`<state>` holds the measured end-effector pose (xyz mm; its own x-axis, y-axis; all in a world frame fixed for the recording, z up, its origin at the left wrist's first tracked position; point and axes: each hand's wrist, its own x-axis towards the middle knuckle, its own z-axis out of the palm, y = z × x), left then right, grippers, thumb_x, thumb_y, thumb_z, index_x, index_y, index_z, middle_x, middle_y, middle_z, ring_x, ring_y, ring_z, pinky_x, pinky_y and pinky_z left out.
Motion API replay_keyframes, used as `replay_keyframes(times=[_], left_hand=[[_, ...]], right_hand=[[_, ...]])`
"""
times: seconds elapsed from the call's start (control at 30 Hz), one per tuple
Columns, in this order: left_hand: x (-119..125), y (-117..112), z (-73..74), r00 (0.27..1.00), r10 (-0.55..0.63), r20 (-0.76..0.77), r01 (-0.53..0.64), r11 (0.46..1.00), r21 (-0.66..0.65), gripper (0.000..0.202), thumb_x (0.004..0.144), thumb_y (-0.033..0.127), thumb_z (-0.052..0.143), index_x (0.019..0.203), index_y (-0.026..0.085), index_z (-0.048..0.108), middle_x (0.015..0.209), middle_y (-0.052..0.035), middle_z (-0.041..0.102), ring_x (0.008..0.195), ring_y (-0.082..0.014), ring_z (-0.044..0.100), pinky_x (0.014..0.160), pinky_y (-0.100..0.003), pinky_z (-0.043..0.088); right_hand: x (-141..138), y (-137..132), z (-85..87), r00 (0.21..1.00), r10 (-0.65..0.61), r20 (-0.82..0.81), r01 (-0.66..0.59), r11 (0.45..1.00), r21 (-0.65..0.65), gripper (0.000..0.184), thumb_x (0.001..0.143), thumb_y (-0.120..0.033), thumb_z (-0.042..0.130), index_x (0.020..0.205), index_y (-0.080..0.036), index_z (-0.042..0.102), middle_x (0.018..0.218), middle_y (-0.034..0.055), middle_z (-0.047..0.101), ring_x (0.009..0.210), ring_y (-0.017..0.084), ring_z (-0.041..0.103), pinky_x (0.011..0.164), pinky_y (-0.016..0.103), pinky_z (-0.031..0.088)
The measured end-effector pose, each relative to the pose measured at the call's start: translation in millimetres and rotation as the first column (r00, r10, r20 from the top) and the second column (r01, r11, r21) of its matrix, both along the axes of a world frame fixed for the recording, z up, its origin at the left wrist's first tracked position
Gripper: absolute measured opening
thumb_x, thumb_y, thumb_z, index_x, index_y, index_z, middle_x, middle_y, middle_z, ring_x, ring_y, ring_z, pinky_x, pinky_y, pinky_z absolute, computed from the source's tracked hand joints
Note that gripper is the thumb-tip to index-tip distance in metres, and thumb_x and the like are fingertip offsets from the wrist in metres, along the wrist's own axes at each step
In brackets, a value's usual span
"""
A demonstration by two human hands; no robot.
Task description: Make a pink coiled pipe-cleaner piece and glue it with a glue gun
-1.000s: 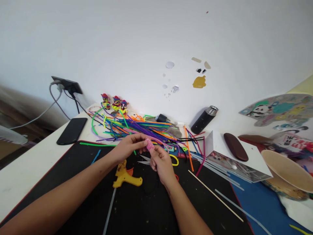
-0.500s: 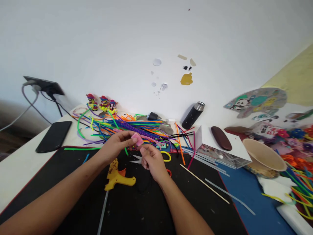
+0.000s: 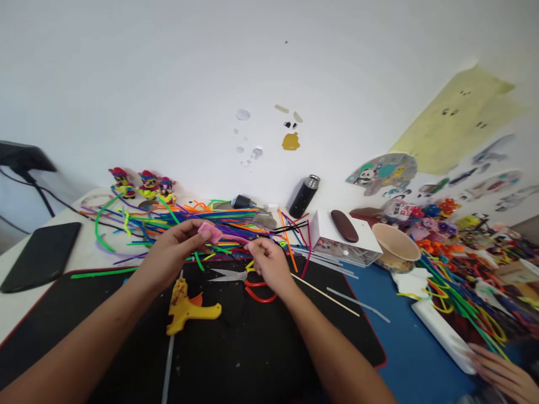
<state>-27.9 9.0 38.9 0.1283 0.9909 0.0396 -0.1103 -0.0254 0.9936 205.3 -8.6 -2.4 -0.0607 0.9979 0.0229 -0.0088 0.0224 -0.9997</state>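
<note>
My left hand [image 3: 170,252] is closed on a small pink coiled pipe cleaner [image 3: 209,232], held above the black mat [image 3: 252,348]. A thin pink strand runs from that coil to my right hand [image 3: 267,262], which pinches its end just above the red-handled scissors [image 3: 244,279]. Behind both hands lies a heap of coloured pipe cleaners [image 3: 202,220]. A yellow glue gun [image 3: 185,307] lies on the mat below my left hand.
A black phone [image 3: 40,257] lies at the left. Small figurines [image 3: 143,184] stand by the wall. A black flask [image 3: 305,196], a white box [image 3: 345,241] with a dark case, a paper bowl [image 3: 396,247] and craft clutter fill the right. Another person's hand [image 3: 505,376] shows at bottom right.
The view has swung to the right, showing more clutter and another person's hand. My hands have drawn apart, stretching the pink strand; the scissors now show.
</note>
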Motion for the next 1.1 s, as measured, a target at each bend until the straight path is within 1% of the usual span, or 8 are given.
replay_keyframes(times=[0.13,0.23,0.43,0.63,0.77,0.9,1.0,1.1], left_hand=[[-2,-1,-2.3,0.999,-0.034,-0.009,0.035,0.999,0.025,0.044,0.080,0.059,0.086,0.098,0.020,0.077,0.100,-0.0089,0.080,0.088,-0.0239,0.070,0.072,-0.030,0.057],[-4,0,-5.5,0.997,-0.076,-0.013,0.076,0.996,0.044,0.040,0.084,0.056,0.083,0.101,0.021,0.077,0.100,-0.0086,0.079,0.089,-0.0235,0.070,0.072,-0.030,0.055],[-5,-1,-5.6,0.991,-0.119,0.066,0.116,0.992,0.055,0.032,0.087,0.050,0.084,0.102,0.023,0.079,0.098,-0.0048,0.080,0.085,-0.0190,0.070,0.074,-0.027,0.054],[-5,-3,0.1,0.990,-0.120,0.073,0.116,0.991,0.062,0.035,0.084,0.053,0.086,0.099,0.022,0.079,0.090,-0.0041,0.078,0.076,-0.0169,0.066,0.069,-0.026,0.053],[-5,-6,3.3,0.988,-0.130,0.083,0.125,0.990,0.063,0.037,0.082,0.054,0.086,0.097,0.021,0.078,0.086,-0.0039,0.076,0.074,-0.0167,0.064,0.065,-0.026,0.051],[-3,-8,6.9,0.985,-0.151,0.080,0.144,0.987,0.077,0.038,0.081,0.054,0.087,0.095,0.021,0.076,0.083,-0.0033,0.075,0.070,-0.0163,0.063,0.064,-0.026,0.052],[-1,-9,10.6,0.982,-0.169,0.084,0.164,0.984,0.071,0.040,0.075,0.052,0.091,0.094,0.020,0.075,0.082,-0.0024,0.074,0.070,-0.0164,0.062,0.065,-0.027,0.053],[1,-12,14.8,0.978,-0.191,0.080,0.185,0.980,0.072,0.042,0.073,0.052,0.093,0.091,0.020,0.074,0.081,-0.0024,0.073,0.069,-0.0164,0.061,0.065,-0.027,0.053]], right_hand=[[61,5,-4.1,0.919,-0.169,0.356,0.156,0.986,0.066,0.043,0.092,-0.064,0.065,0.086,-0.022,0.069,0.056,-0.0064,0.050,0.049,0.014,0.043,0.049,0.025,0.032],[105,3,-3.1,0.692,-0.222,0.687,0.233,0.969,0.078,0.042,0.099,-0.055,0.053,0.086,-0.019,0.070,0.063,-0.0010,0.060,0.059,0.018,0.054,0.056,0.027,0.037],[156,-14,1.7,0.446,-0.184,0.876,0.314,0.949,0.039,0.038,0.101,-0.045,0.056,0.090,-0.014,0.077,0.083,0.0114,0.075,0.078,0.026,0.066,0.068,0.032,0.039],[160,-19,-4.6,0.287,-0.052,0.957,0.334,0.941,-0.049,0.044,0.103,-0.052,0.061,0.086,-0.016,0.079,0.082,0.0124,0.077,0.078,0.026,0.069,0.067,0.032,0.036],[154,-13,-13.4,0.244,-0.021,0.970,0.361,0.930,-0.071,0.045,0.104,-0.053,0.061,0.085,-0.015,0.077,0.080,0.0126,0.076,0.077,0.025,0.068,0.065,0.032,0.032],[152,-6,-21.1,0.244,-0.038,0.969,0.404,0.912,-0.066,0.035,0.102,-0.043,0.065,0.082,-0.015,0.074,0.079,0.0123,0.075,0.076,0.024,0.067,0.063,0.032,0.030],[153,-2,-24.5,0.290,-0.068,0.955,0.434,0.898,-0.068,0.031,0.101,-0.034,0.066,0.075,-0.016,0.070,0.075,0.0101,0.072,0.076,0.022,0.066,0.063,0.030,0.030],[153,0,-25.7,0.403,-0.084,0.911,0.446,0.888,-0.116,0.037,0.097,-0.028,0.067,0.062,-0.018,0.061,0.060,0.0047,0.064,0.064,0.019,0.061,0.060,0.029,0.030]])
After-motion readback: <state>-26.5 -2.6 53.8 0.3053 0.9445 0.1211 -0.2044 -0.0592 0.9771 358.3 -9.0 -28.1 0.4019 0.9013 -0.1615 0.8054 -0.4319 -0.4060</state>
